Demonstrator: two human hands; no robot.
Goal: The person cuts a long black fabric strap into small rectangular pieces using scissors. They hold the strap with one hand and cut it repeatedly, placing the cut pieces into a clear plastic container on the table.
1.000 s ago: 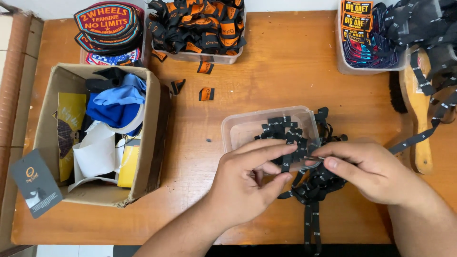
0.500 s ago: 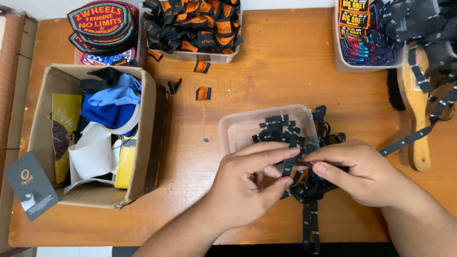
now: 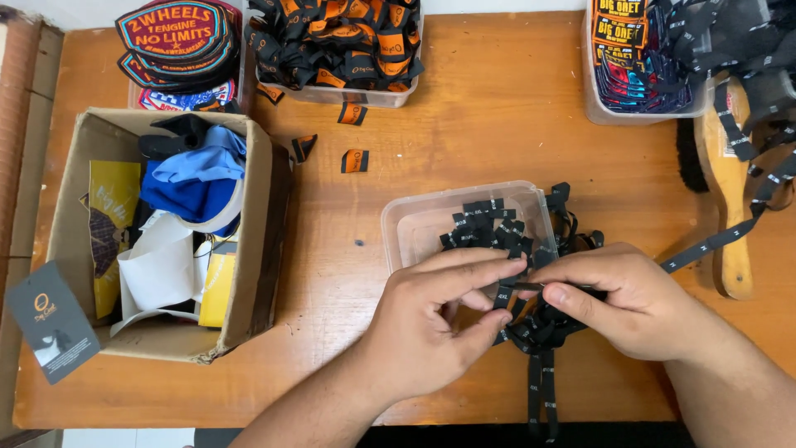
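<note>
I see both hands meeting just in front of the clear plastic tub (image 3: 414, 228), which I take as my landmark on the wooden table (image 3: 497, 108). My left hand (image 3: 431, 319) has its fingers (image 3: 477, 270) stretched toward the right, thumb underneath, pinching the black label ribbon (image 3: 506, 294) at the tub's near edge. My right hand (image 3: 638, 303) sits to the right of that edge, fingers closed on the same ribbon, thumb tip facing the left hand. Between and under the hands lies a tangle of this ribbon; two strands hang from it toward the table's near edge, and one strand runs off to the right, away from the tub.

Inside the tub lie cut black labels (image 3: 485, 224), piled toward its right side. Left of the tub stands an open cardboard box (image 3: 257, 241) with blue cloth (image 3: 195, 178) and paper in it. Behind the tub sits another tub of black-and-orange labels (image 3: 340, 41), with two loose ones on the table nearby. Far left of that lie round embroidered patches (image 3: 170, 33). Right of the landmark lies a wooden brush (image 3: 730, 191).
</note>
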